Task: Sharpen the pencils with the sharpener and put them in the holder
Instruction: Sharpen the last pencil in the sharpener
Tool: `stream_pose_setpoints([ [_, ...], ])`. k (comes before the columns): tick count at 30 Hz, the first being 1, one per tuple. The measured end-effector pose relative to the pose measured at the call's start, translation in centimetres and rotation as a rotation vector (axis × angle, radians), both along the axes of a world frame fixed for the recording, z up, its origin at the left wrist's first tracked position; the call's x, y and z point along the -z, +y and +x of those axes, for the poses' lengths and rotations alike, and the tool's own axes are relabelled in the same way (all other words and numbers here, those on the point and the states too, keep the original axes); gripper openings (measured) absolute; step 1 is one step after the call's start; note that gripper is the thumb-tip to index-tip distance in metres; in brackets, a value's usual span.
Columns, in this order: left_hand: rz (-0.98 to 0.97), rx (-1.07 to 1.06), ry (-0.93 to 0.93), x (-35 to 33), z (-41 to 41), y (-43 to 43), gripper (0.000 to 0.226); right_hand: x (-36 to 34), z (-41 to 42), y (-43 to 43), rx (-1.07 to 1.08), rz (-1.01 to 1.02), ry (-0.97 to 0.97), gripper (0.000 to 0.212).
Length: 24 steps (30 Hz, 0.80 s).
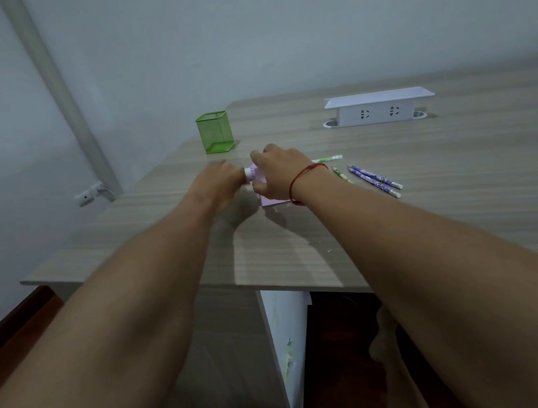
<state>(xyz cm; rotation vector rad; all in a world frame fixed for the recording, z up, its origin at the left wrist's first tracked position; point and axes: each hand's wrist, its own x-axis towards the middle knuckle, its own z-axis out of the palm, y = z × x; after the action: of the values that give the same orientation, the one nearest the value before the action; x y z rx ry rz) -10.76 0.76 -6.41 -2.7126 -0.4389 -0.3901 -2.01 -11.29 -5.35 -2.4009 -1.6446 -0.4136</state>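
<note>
A pink sharpener (272, 200) stands on the wooden table (435, 215), mostly hidden by my hands. My right hand (279, 173), with a red thread at the wrist, grips its body from above. My left hand (223, 182) is curled at the sharpener's white and purple round end (250, 173). A green pencil (327, 159) sticks out to the right from behind my right hand; its other end is hidden. One more green pencil (343, 176) and two purple pencils (375, 182) lie to the right. The green mesh holder (215, 132) stands behind my hands and looks empty.
A white socket box (380, 107) sits at the back right of the table. The table's left edge (49, 272) runs close beside my left arm. A grey pipe (63, 104) slants down the wall on the left.
</note>
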Motion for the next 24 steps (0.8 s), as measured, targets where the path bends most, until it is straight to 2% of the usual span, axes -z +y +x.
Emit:
stream_pose_setpoints([
  [2,0.036,-0.021,-0.067,-1.9,0.4,0.4,0.021,-0.1,0.0,-0.1,0.006,-0.019,-0.017,0.043],
  [5,0.064,-0.005,-0.052,-3.5,0.5,0.6,0.022,-0.6,0.3,0.1,0.032,-0.050,-0.034,0.047],
  [11,-0.036,-0.025,-0.153,-2.6,-0.6,-0.7,0.022,-0.7,-0.5,0.0,0.060,-0.070,-0.028,0.045],
  [18,-0.049,0.010,-0.185,-1.7,-3.4,-3.8,0.020,-0.7,-0.9,-0.1,0.090,-0.074,0.007,0.045],
  [24,-0.175,0.008,-0.172,1.1,-4.4,-4.1,0.022,-0.6,-1.2,0.2,0.119,-0.073,0.045,0.045],
])
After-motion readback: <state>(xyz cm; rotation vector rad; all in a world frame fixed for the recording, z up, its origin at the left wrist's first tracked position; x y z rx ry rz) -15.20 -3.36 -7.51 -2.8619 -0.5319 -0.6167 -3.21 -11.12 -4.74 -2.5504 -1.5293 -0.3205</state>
